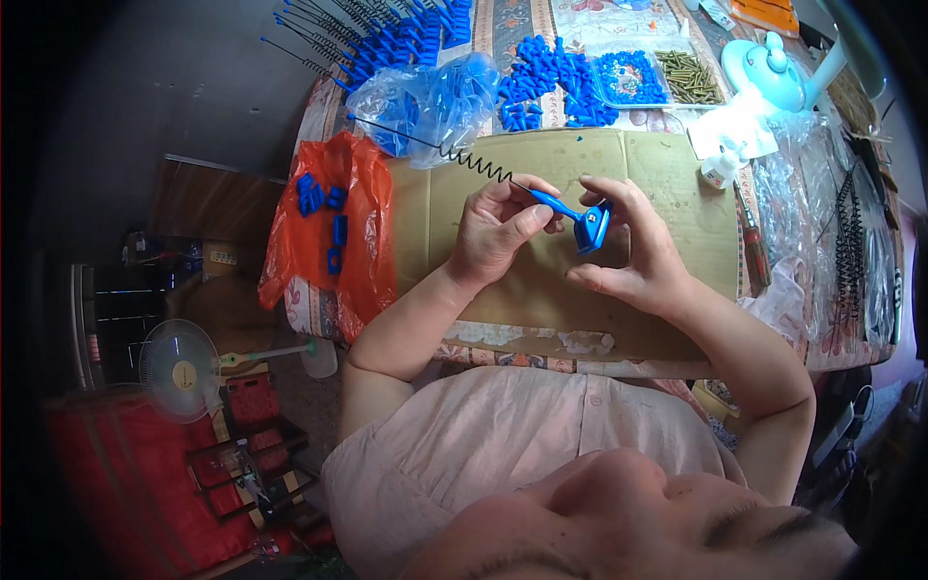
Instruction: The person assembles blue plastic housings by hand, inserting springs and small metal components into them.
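Note:
My left hand (498, 227) is closed, pinching the narrow neck of a blue plastic piece with a black coiled wire (477, 162) rising from it to the upper left. A small blue tip ends the wire. At the other end, a flared blue base (593, 227) points right, with a small metallic spot on its face. Around that base my right hand (643, 242) is open, thumb and fingers wide apart. Whether a right fingertip touches the base's edge I cannot tell. Both hands are above a brown cardboard sheet (657, 319).
Blue cones (551, 82) lie in a pile beyond the cardboard, beside trays of small blue parts (628, 79) and brass-coloured screws (688, 77). A red plastic bag (372, 266) bears blue parts at left. At right are a screwdriver (754, 246), a white bottle (718, 172) and a lamp (773, 77).

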A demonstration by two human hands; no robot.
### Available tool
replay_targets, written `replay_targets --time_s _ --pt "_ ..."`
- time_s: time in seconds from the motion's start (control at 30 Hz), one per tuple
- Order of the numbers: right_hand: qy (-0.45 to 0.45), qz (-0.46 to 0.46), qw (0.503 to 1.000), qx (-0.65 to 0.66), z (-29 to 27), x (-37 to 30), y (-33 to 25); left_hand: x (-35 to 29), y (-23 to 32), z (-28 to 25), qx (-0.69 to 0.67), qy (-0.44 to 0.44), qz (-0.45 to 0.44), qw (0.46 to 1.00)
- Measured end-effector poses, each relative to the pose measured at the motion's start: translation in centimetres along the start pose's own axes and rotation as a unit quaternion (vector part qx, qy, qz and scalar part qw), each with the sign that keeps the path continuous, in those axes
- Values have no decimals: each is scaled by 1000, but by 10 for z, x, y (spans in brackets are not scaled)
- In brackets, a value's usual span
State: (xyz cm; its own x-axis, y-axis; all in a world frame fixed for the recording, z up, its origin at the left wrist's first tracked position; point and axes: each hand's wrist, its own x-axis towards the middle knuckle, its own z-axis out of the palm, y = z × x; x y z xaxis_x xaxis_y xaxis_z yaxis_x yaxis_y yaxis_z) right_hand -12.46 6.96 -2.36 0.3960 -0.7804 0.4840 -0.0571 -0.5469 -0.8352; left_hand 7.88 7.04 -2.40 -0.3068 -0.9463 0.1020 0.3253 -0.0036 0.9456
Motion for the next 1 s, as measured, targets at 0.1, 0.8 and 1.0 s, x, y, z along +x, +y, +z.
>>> replay_targets --time_s 0.1,0.8,1.0 --pt "-9 20 998 51 0 -3 3 0 2 0 17 1 4 1000" --pt "-18 -41 999 -7 -2 0 0 -1 2 0 55 -10 -13 998" --pt "-21 -54 997 -56 -3 1 0 0 1 0 59 -9 -5 998"
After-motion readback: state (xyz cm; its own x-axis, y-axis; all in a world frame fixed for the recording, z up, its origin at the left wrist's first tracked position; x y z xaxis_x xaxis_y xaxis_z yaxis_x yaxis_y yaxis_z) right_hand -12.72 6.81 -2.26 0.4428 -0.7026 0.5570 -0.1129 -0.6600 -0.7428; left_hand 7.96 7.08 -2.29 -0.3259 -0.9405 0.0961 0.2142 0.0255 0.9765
